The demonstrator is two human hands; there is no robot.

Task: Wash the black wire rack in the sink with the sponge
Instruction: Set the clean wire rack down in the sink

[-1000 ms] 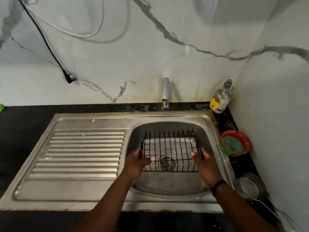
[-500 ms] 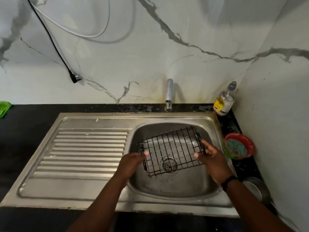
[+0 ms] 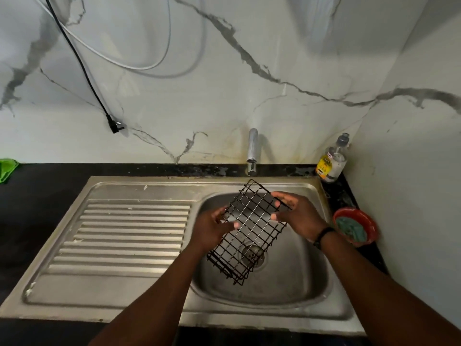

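The black wire rack (image 3: 249, 233) is lifted and tilted steeply over the steel sink basin (image 3: 294, 278), one end up near the tap, the other low over the drain. My left hand (image 3: 212, 228) grips its left long edge, thumb on the wires. My right hand (image 3: 296, 216) holds its upper right edge, fingers curled round the rim. A green sponge (image 3: 349, 228) lies in a red bowl (image 3: 371, 221) on the counter to the right of the sink.
The tap (image 3: 252, 151) stands behind the basin with no water running. A soap bottle (image 3: 331, 161) sits in the back right corner. The ribbed drainboard (image 3: 129, 233) lies to the left. A black plug (image 3: 114, 124) hangs on the wall; a green cloth (image 3: 6, 168) lies far left.
The rack rested flat in the basin a second ago. Both hands have lifted it and turned it so that its right end rises toward the tap.
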